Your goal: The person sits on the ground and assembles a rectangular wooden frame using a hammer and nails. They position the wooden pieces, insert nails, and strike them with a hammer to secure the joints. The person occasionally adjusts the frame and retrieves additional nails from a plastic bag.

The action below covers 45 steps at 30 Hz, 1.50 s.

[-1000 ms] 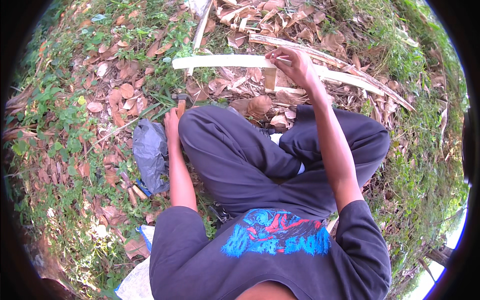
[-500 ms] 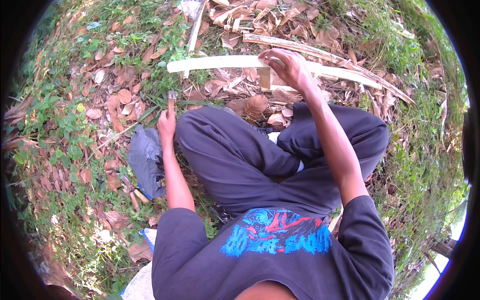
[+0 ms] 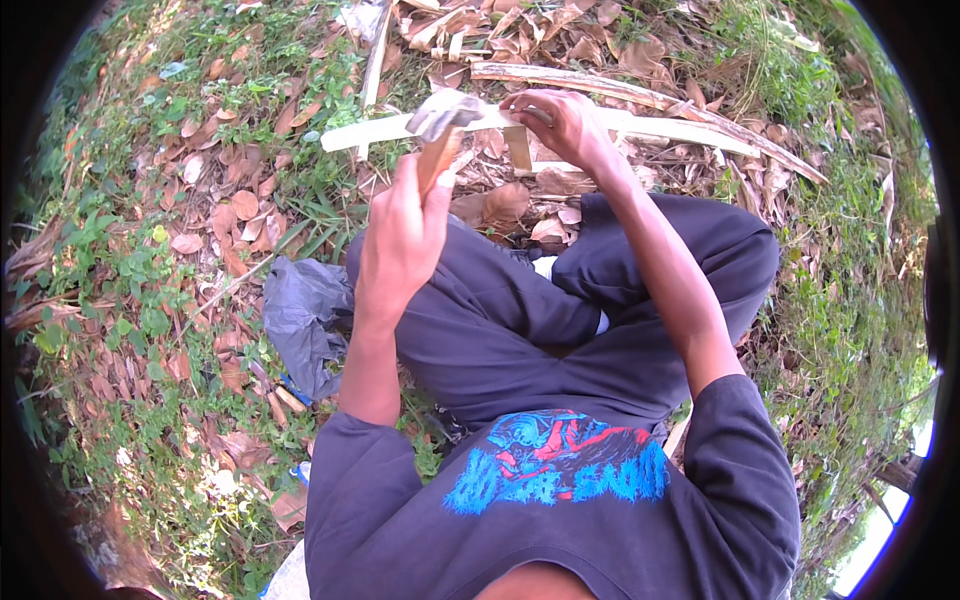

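Note:
My left hand (image 3: 398,240) is closed round the wooden handle of a hammer (image 3: 440,158), raised in front of my left knee. Its metal head hangs over a long pale wooden strip (image 3: 365,133) in this view and hides part of it. On that strip, just right of the hammer head, rests my right hand (image 3: 568,128), its fingers bent and pinched together. Whatever is between those fingertips is too small to make out. A short wooden piece (image 3: 519,150) stands under the strip near my right fingers, meeting it at an angle.
A rough-edged wooden strip (image 3: 620,90) lies beyond the pale one, and a narrow strip (image 3: 374,75) points away at the far left. Beside my left knee is a crumpled dark plastic bag (image 3: 300,325), with wooden handles (image 3: 285,400) near it. Dry leaves and weeds surround my crossed legs (image 3: 480,300).
My left hand has lifted the hammer from beside my left knee, up and right to above the strip. The right hand and the strip have shifted slightly left in view.

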Each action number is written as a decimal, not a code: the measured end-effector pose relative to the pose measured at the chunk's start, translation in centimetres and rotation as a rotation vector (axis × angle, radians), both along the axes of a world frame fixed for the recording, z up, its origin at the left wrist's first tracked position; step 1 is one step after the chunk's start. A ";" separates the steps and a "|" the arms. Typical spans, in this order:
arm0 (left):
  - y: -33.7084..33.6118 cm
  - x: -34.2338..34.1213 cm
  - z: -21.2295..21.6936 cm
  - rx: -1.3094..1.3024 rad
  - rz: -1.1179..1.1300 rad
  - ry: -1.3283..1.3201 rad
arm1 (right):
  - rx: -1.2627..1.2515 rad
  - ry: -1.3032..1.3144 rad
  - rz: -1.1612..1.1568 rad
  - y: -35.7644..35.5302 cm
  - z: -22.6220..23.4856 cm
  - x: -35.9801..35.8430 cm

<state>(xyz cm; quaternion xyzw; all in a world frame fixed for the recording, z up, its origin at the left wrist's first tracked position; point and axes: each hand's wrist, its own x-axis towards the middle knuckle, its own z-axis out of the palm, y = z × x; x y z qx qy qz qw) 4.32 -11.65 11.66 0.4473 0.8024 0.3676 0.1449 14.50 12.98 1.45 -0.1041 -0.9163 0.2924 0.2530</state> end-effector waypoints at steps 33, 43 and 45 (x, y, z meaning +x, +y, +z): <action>3.9 1.6 -2.6 0.047 0.024 0.148 | -0.033 0.055 -0.028 0.6 -0.9 -0.2; 3.6 2.9 -1.2 0.028 -0.011 0.095 | 0.003 -0.037 -0.027 0.2 -0.1 0.4; 3.4 3.4 0.4 0.168 0.086 0.052 | -0.022 -0.004 -0.024 -0.3 -0.6 0.9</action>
